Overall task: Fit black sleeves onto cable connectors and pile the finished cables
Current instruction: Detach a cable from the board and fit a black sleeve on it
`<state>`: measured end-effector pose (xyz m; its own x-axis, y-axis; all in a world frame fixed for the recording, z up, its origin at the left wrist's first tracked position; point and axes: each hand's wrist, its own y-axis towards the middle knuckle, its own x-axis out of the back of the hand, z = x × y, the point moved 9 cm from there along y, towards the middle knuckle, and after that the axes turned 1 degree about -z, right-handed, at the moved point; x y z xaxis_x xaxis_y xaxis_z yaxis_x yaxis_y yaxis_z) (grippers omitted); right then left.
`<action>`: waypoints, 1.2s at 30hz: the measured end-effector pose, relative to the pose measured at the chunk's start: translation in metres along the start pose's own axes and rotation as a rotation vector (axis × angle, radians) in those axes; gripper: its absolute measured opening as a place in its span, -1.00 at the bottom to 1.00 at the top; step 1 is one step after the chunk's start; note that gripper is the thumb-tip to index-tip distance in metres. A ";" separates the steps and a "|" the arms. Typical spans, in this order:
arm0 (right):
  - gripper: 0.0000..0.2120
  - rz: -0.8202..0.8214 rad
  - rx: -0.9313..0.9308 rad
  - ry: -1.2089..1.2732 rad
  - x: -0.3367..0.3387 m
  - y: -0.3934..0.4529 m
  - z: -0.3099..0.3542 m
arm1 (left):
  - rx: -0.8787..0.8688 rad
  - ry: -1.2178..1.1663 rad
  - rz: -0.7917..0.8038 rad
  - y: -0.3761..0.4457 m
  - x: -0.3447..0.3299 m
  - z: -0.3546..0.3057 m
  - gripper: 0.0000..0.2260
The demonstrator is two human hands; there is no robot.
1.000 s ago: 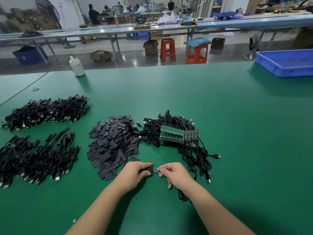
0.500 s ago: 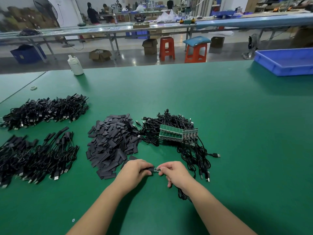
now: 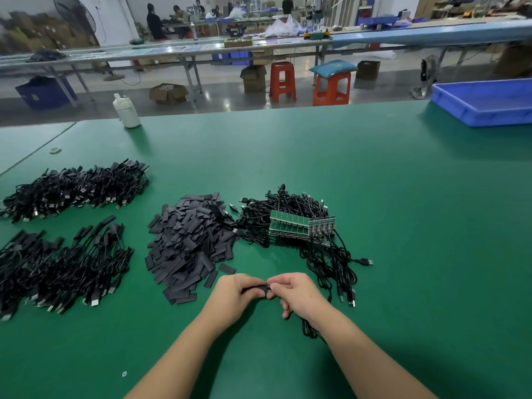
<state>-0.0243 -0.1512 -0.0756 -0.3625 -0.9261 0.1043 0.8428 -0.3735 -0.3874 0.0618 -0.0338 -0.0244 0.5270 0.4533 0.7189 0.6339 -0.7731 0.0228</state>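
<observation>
Near the green counter's (image 3: 374, 182) front edge, both hands are pinching together: left hand (image 3: 234, 292) gripping a small, soft black sleeve (image 3: 254, 290), right hand (image 3: 299, 293) clamping the light, stiff cable connector (image 3: 269, 289).

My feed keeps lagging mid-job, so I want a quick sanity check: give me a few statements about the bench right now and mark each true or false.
1. The left hand holds a black sleeve. True.
2. The right hand is idle and flat on the green table. False: it pinches the cable end at the sleeve's mouth.
3. The loose sleeve pile lies left of the tangle of cables with green boards. True.
4. The blue tray sits at the near left. False: it is at the far right.
5. The white bottle lies on its side. False: it stands upright.
</observation>
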 end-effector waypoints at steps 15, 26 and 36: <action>-0.82 -0.010 0.012 -0.036 0.000 0.002 -0.003 | 0.014 -0.039 -0.019 -0.003 -0.006 -0.002 -0.84; -0.75 -0.004 0.004 -0.007 0.000 -0.004 0.004 | 0.049 -0.094 -0.019 -0.005 -0.008 0.001 -0.84; -0.85 -0.014 0.001 -0.066 -0.002 -0.005 0.005 | 0.074 -0.083 -0.089 -0.011 -0.002 0.012 -0.84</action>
<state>-0.0258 -0.1483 -0.0697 -0.3472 -0.9223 0.1700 0.8383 -0.3865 -0.3846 0.0608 -0.0209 -0.0344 0.5098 0.5558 0.6567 0.7187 -0.6947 0.0300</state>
